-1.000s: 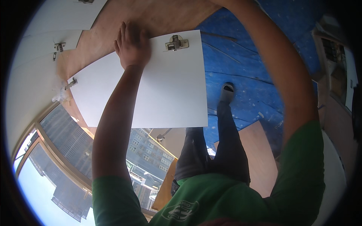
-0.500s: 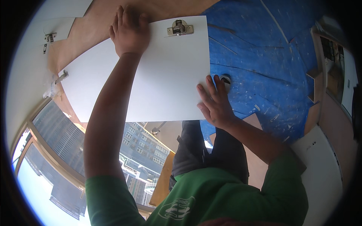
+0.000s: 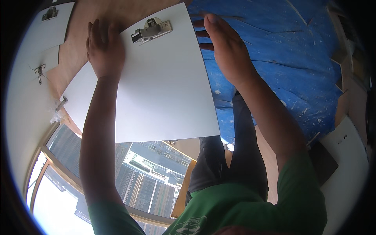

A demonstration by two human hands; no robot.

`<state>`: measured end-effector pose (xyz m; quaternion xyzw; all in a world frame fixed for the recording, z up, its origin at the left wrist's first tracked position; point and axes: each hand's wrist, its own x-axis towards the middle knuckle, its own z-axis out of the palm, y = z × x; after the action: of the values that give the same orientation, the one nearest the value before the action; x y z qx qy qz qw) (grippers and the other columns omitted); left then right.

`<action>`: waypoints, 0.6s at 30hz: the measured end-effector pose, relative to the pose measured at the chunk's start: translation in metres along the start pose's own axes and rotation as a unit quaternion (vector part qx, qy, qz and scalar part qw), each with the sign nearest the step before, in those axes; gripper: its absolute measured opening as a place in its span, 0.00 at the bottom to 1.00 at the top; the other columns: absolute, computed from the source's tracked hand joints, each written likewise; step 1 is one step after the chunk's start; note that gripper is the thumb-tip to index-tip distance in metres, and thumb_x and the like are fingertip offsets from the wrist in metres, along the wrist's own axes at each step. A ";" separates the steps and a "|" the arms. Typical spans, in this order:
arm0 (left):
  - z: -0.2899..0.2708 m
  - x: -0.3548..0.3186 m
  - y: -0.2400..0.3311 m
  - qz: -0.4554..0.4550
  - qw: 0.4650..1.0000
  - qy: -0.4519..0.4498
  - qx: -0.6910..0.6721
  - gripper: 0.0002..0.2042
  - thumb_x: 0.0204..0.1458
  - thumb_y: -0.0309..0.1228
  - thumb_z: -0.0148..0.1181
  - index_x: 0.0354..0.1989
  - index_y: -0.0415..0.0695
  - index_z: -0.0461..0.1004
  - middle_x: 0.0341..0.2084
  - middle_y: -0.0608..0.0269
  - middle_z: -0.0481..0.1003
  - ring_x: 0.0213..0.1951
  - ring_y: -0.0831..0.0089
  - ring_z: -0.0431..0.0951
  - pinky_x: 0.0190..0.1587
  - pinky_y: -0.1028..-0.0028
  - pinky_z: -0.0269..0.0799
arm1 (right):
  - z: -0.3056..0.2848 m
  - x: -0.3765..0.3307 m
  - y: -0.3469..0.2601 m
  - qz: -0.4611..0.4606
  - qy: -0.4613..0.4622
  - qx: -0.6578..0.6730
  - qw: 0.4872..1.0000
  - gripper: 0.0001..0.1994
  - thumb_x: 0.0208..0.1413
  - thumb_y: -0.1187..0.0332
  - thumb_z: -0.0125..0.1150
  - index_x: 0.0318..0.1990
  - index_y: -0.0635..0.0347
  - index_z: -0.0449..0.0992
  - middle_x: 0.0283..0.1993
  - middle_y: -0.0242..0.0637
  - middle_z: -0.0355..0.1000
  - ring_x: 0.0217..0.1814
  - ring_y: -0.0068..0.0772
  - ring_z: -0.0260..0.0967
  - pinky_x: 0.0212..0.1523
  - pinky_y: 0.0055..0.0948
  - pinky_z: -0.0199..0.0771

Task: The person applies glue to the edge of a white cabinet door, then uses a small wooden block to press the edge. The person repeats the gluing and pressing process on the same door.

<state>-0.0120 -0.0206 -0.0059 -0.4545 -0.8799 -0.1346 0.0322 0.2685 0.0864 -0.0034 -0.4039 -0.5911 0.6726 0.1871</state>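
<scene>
A white flat panel with a metal hinge near its top edge fills the middle of the view. My left hand lies flat on the panel's upper left part, fingers spread, just left of the hinge. My right hand is at the panel's upper right edge, fingers extended over the edge and the blue sheet behind it. Neither hand closes around anything that I can see.
More white panels with metal hinges stand at the left against a brown wooden board. A window showing buildings lies below the panel. A white board and wooden pieces sit at the right.
My right hand has moved up from the panel's lower right edge to its upper right edge. The left hand stays flat on the panel, which now sits closer in view.
</scene>
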 end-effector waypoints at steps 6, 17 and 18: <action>0.001 0.000 -0.016 0.146 0.980 -0.025 0.135 0.24 0.66 0.43 0.48 0.67 0.48 0.66 0.69 0.49 0.63 0.70 0.47 0.61 0.70 0.55 0.59 | 0.046 0.068 0.005 -0.142 0.042 -0.002 0.989 0.24 0.72 0.51 0.43 0.41 0.65 0.75 0.32 0.47 0.70 0.35 0.43 0.72 0.40 0.40 0.72; -0.012 0.003 0.020 -0.060 0.998 -0.030 -0.006 0.30 0.64 0.48 0.47 0.70 0.43 0.61 0.72 0.47 0.57 0.71 0.49 0.59 0.72 0.54 0.51 | 0.026 -0.086 0.025 0.070 -0.029 -0.003 0.997 0.21 0.73 0.50 0.44 0.35 0.59 0.67 0.23 0.39 0.64 0.23 0.35 0.62 0.28 0.37 0.62; -0.013 0.002 0.022 -0.069 0.997 -0.033 0.000 0.30 0.64 0.48 0.47 0.71 0.43 0.61 0.73 0.47 0.57 0.71 0.49 0.59 0.73 0.53 0.50 | 0.025 -0.112 0.024 0.081 -0.022 0.013 0.996 0.20 0.73 0.51 0.46 0.35 0.58 0.67 0.22 0.38 0.63 0.22 0.36 0.62 0.27 0.38 0.61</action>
<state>0.0034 -0.0103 0.0115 -0.3970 -0.9097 -0.1217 -0.0059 0.3228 -0.0167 0.0090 -0.4329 -0.5513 0.7024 0.1239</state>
